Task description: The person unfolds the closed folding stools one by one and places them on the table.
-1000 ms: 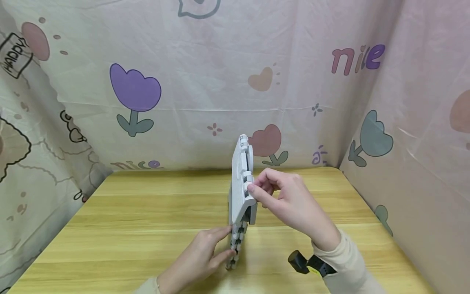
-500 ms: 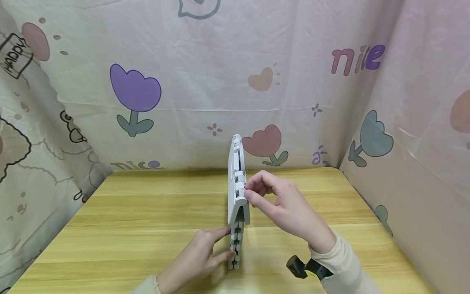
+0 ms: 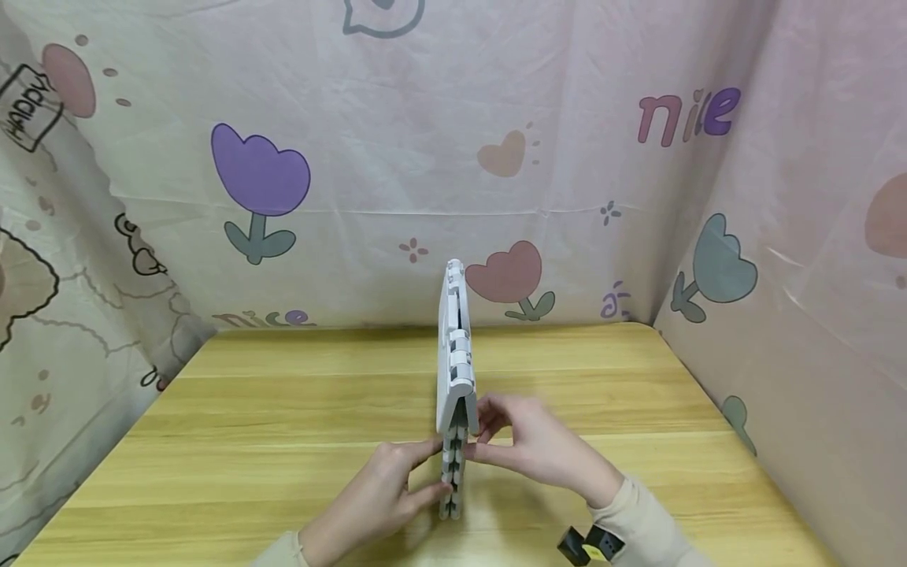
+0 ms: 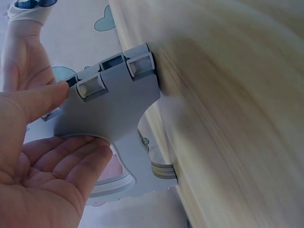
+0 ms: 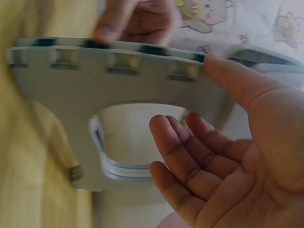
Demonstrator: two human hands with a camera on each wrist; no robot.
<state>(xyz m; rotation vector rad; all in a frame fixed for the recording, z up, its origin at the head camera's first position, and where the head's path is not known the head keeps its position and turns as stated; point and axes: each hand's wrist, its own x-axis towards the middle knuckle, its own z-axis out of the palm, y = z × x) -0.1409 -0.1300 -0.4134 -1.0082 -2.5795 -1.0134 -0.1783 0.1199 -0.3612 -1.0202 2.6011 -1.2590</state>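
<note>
A folded grey-white plastic folding stool [image 3: 446, 346] stands edge-on on the table, its hinged edge towards me. My left hand [image 3: 379, 492] holds the lower near part from the left. In the left wrist view its thumb lies on the hinged edge and its fingers reach to the opening in the leg panel [image 4: 109, 104]. My right hand [image 3: 542, 445] is at the right side, just below the top section. In the right wrist view its thumb tip is at the hinged edge, while its loosely bent fingers are in front of the opening; firm contact is unclear.
The wooden table [image 3: 283, 402] extends to both sides of the stool. Behind it and along both sides hangs a printed cloth [image 3: 397, 118]. A black device [image 3: 588, 545] is strapped at my right wrist.
The stool has swung slightly left and stands straighter. My right hand has come down from its upper hinge to the lower right side. My left hand stays in nearly the same place.
</note>
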